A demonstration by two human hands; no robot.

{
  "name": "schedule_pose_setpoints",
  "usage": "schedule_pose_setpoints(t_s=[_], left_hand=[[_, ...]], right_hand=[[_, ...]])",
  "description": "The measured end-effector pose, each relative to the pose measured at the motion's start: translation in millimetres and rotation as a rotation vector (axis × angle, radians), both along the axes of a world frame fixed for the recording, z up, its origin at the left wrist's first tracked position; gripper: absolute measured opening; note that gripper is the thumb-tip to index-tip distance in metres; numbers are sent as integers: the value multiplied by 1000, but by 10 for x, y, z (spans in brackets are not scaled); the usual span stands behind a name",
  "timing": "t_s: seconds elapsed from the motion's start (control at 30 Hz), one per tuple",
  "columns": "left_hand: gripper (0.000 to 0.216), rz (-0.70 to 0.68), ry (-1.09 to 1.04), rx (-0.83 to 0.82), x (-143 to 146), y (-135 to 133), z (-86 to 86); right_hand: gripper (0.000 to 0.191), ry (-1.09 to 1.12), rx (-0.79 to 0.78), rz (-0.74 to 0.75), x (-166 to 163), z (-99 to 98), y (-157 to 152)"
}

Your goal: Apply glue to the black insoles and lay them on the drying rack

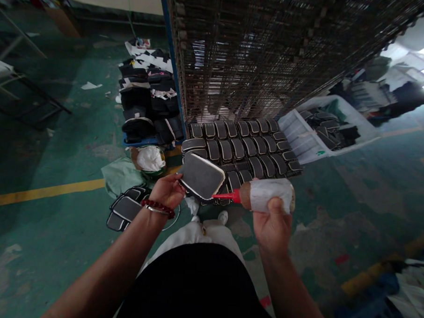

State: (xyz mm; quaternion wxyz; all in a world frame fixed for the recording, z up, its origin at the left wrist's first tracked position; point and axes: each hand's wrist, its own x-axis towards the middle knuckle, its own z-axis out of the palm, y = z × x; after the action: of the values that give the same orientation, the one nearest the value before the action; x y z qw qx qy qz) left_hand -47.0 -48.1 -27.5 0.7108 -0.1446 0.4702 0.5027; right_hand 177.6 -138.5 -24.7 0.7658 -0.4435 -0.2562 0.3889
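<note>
A green-painted floor (58, 138), worn and crossed by a yellow line (42, 191), was seen below the person. A tall wire rack (266, 53) was stood ahead, and a tray (299, 171) at its foot was filled with rows of dark pads (247, 149) edged in a pale colour. Just to the right of the tray, a white crate (304, 139) was loaded with more dark pieces. To the left of the rack, a stack of dark material (147, 100) was piled, and a small heap of pads (123, 211) was left on the floor beside the left forearm.

A paper-wrapped bottle (270, 195) was held sideways in the right hand (272, 225), the fingers (275, 207) being closed around its body. Its red nozzle (227, 196) was laid against the near edge of a single dark pad (201, 177). That pad was held up in front of the tray by the left hand (166, 190), whose fingers (178, 183) were pinched together on its left edge. A red beaded bracelet (157, 206) was worn on the left wrist.
</note>
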Motion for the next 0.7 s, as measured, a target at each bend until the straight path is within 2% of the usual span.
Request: schedule_pose_setpoints(t_s=[0.17, 0.3, 0.43, 0.57, 0.7], left_hand=[[37, 3, 31, -18, 40, -10, 46], [42, -7, 18, -28, 53, -19, 70], [36, -30, 19, -18, 45, -32, 37], [34, -3, 2, -3, 4, -10, -98], [30, 8, -4, 20, -223, 101, -372]], right_hand=[[36, 5, -12, 62, -19, -68, -53], [38, -66, 22, -36, 82, -2, 83], [41, -102, 80, -97, 192, 80, 206], [38, -21, 15, -33, 80, 16, 119], [34, 235, -208, 138, -114, -153, 13]])
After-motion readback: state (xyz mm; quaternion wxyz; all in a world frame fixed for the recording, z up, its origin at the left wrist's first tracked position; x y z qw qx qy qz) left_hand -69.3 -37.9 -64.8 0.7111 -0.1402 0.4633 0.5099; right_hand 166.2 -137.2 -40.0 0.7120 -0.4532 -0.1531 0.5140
